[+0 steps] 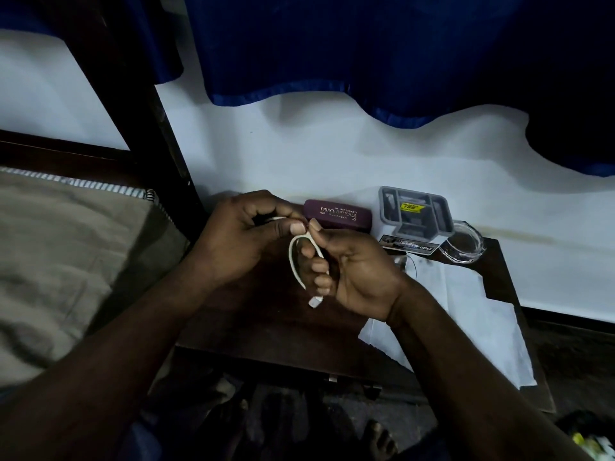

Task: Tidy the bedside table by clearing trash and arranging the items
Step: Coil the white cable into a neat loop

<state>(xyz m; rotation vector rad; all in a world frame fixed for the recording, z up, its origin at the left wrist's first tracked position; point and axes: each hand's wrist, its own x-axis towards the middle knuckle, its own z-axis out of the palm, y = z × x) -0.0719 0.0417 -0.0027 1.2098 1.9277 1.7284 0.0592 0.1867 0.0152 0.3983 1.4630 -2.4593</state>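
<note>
1. Both hands are raised just above the dark wooden counter (266, 327), close together and nearly touching at the fingertips.
2. The left hand (246, 234) has its fingers curled and pinches the white cable (293, 257) between thumb and forefinger at the top of its loop.
3. The right hand (352, 271) faces palm up, its fingers curled round the same cable. Thumb and forefinger pinch it beside the left thumb.
4. The cable forms a narrow loop that hangs between the two hands, and its white connector (315, 301) sticks out below the right hand's little finger.
5. A maroon spectacle case (337, 214) with gold lettering lies at the back of the counter against the white wall (332, 154), just behind the hands.
6. Just right of the case stands a grey plastic box (412, 214) with a yellow sticker and a printed label along its front.
7. A clear glass ashtray (462, 242) sits just beside the box, near the counter's back right corner.
8. A white paper sheet (466, 311) lies on the right side of the counter and overhangs its front edge.
9. A bed (66, 261) with a beige cover adjoins the counter on the left, and a blue curtain (366, 44) hangs above.
</note>
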